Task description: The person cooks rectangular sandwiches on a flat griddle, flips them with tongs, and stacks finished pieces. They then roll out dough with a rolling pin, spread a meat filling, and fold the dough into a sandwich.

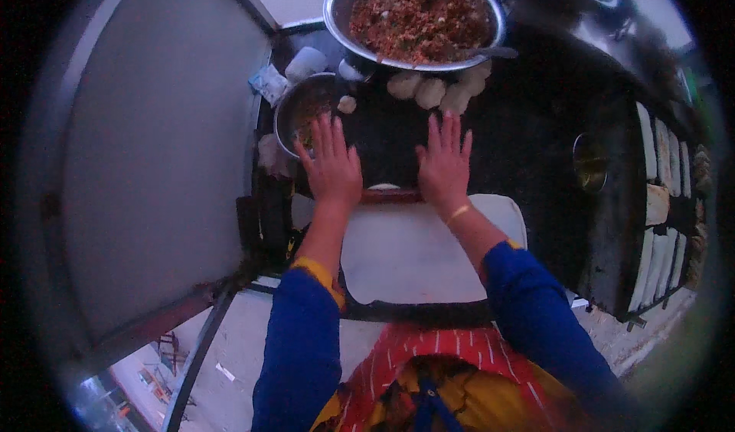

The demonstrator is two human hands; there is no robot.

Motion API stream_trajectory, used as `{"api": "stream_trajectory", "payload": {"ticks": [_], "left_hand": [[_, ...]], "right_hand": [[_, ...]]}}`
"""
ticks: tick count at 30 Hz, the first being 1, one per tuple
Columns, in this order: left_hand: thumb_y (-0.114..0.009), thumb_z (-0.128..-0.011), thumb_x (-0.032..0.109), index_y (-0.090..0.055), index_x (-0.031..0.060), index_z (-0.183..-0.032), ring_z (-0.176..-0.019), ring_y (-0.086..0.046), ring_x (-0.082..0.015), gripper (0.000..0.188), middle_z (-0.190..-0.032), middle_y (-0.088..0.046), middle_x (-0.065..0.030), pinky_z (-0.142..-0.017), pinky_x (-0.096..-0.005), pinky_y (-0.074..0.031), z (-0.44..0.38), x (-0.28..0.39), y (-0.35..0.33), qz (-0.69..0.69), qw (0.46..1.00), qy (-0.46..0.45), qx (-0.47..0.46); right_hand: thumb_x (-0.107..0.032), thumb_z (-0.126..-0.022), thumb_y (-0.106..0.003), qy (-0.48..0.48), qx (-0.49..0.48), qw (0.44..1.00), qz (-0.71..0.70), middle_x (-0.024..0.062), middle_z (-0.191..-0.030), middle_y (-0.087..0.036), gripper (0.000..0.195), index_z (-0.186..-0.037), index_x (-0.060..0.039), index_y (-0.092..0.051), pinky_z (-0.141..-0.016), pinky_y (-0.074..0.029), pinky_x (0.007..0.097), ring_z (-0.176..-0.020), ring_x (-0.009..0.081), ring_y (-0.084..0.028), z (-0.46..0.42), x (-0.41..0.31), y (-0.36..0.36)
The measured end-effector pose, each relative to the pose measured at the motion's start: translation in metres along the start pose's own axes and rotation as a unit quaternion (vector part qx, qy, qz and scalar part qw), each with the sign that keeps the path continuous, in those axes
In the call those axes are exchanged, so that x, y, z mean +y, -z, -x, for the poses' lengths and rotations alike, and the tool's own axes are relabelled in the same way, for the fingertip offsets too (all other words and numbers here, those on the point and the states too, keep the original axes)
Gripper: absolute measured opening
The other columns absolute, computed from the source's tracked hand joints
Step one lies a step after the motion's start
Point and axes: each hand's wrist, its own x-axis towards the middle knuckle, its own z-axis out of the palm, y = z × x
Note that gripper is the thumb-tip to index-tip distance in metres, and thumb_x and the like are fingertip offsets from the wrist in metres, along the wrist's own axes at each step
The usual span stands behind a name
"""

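Note:
A wide sheet of pale rolled dough (413, 254) with rounded corners lies before me on the dark worktop, and its near edge reaches the table's front edge. Across its far end runs a reddish-brown rolling pin (393, 195). A small bit of dough shows beyond the pin. My left hand (333, 171) lies palm down over the pin's left part, fingers straight and spread. Over the right part rests my right hand (445, 162), also flat, its fingertips close to several dough pieces (429, 93). Neither hand's fingers wrap round the pin; the palms hide its ends.
A large metal bowl (396, 64) of reddish minced filling (425, 16) stands at the back, a utensil handle (496, 52) over its rim. A smaller bowl (277, 122) sits left. Right are a container of yellowish liquid (591, 171) and long white pieces (646, 139). A grey panel (155, 156) borders the left.

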Motion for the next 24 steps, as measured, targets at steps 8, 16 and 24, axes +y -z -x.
{"api": "stream_trajectory", "payload": {"ticks": [8,16,24], "left_hand": [[-0.062,-0.087,0.024,-0.055,0.0082,-0.125,-0.136,-0.03,-0.0386,0.041,-0.145,-0.037,-0.0151,-0.112,-0.0546,-0.022,0.169,-0.009,0.047,0.194,0.969,-0.081,-0.133],[-0.06,-0.09,0.023,-0.052,0.0058,-0.129,-0.133,-0.035,-0.0385,0.044,-0.143,-0.04,-0.0182,-0.111,-0.0498,-0.027,0.215,0.053,0.071,0.218,0.953,-0.108,-0.178],[-0.05,-0.094,0.034,-0.033,0.0044,-0.146,-0.145,-0.018,-0.0328,0.062,-0.156,-0.022,-0.0166,-0.116,-0.0549,-0.01,0.095,0.096,0.024,0.059,0.986,-0.125,-0.088]], "right_hand": [[-0.016,-0.083,-0.06,0.115,-0.125,0.982,-0.082,0.0169,-0.132,-0.05,0.046,-0.127,-0.0047,-0.051,-0.107,-0.03,0.0523,-0.125,0.033,-0.044,0.172,0.002,0.029],[-0.016,-0.082,-0.061,0.041,-0.133,0.987,-0.08,0.019,-0.133,-0.047,0.045,-0.124,-0.0027,-0.054,-0.106,-0.032,0.05,-0.126,0.0355,-0.042,0.217,0.05,0.083],[-0.025,-0.089,-0.058,-0.07,-0.02,0.994,0.08,0.0197,-0.154,-0.024,0.062,-0.144,-0.0048,-0.037,-0.116,-0.013,0.0524,-0.144,0.0376,-0.018,0.116,0.074,0.047]]}}
